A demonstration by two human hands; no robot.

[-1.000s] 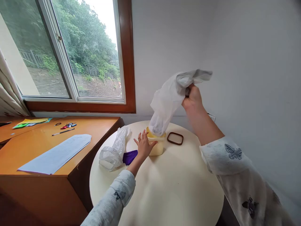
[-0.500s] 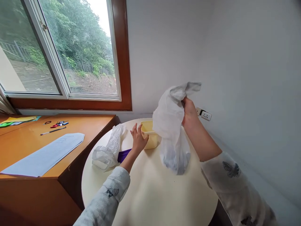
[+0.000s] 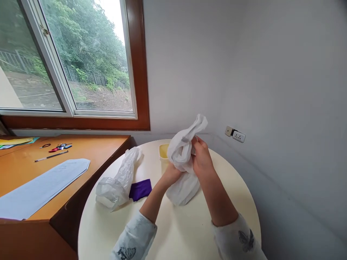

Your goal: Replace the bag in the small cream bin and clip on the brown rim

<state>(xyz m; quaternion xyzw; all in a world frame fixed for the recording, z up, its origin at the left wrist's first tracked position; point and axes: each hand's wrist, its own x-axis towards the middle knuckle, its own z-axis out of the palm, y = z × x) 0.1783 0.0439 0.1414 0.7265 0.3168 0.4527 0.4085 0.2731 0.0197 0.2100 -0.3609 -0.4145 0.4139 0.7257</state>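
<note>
A white plastic bag (image 3: 182, 146) is bunched up between my two hands above the round table, its lower end hanging close to the tabletop. My right hand (image 3: 202, 156) grips the bag's right side with bent fingers. On the lower left, my left hand (image 3: 172, 174) is closed on the bag's folds, which cover most of its fingers. Just behind the bag stands a yellow plastic container (image 3: 163, 151), partly hidden by the bag and my left hand. Left of my left forearm lies a folded purple cloth (image 3: 141, 190), beside a second crumpled white plastic bag (image 3: 119, 184).
The cream round table (image 3: 225, 216) stands against the wall. To its left is an orange-brown desk (image 3: 89, 144) with paper sheets (image 3: 51, 184), a pen (image 3: 51, 156), and keys (image 3: 61, 147). A wall socket (image 3: 239, 136) sits at the right.
My right hand has lowered the bag and brought it left. My left hand has left the container's rim and moved right to the bag. The purple cloth shows more fully.
</note>
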